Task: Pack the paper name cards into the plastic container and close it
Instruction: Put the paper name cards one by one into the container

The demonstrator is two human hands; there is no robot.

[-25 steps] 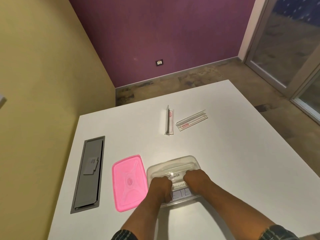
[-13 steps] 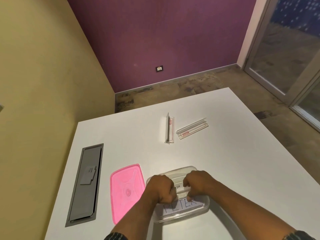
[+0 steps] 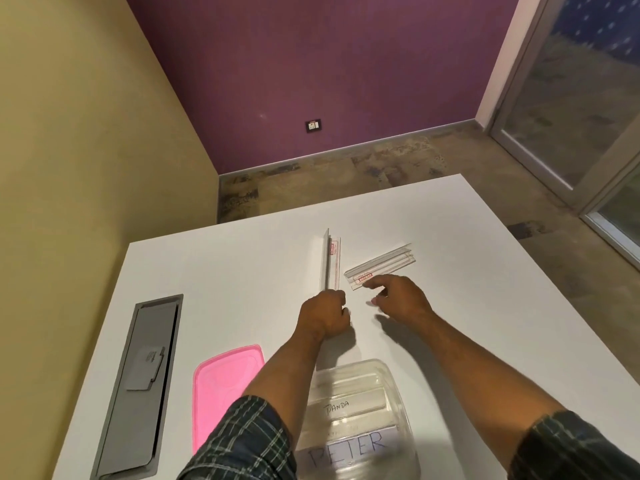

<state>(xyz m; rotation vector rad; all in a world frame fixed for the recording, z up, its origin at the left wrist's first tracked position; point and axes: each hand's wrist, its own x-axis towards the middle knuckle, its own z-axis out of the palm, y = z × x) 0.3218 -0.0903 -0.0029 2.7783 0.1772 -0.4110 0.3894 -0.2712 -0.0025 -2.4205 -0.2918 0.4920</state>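
Note:
A clear plastic container (image 3: 391, 379) stands at the table's near edge with paper name cards lettered "PANDA" (image 3: 337, 408) and "PETER" (image 3: 349, 452) lying inside. Its pink lid (image 3: 221, 386) lies flat to the left, partly under my left arm. Farther out, one clear card holder (image 3: 329, 261) stands on edge and a second holder (image 3: 381, 266) lies flat to its right. My left hand (image 3: 325, 315) has its fingers curled, its knuckles at the near end of the upright holder; no grip shows. My right hand (image 3: 398, 299) is spread, with a fingertip by the flat holder's near end.
A grey metal cable hatch (image 3: 138, 386) is set into the white table (image 3: 485, 306) at the left. The table's left edge runs along a yellow wall. Beyond the far edge are floor and a purple wall.
Both hands have left the container and reached forward to the two clear holders. The cards stay in the container. The view has tilted, so the container now sits lower in frame.

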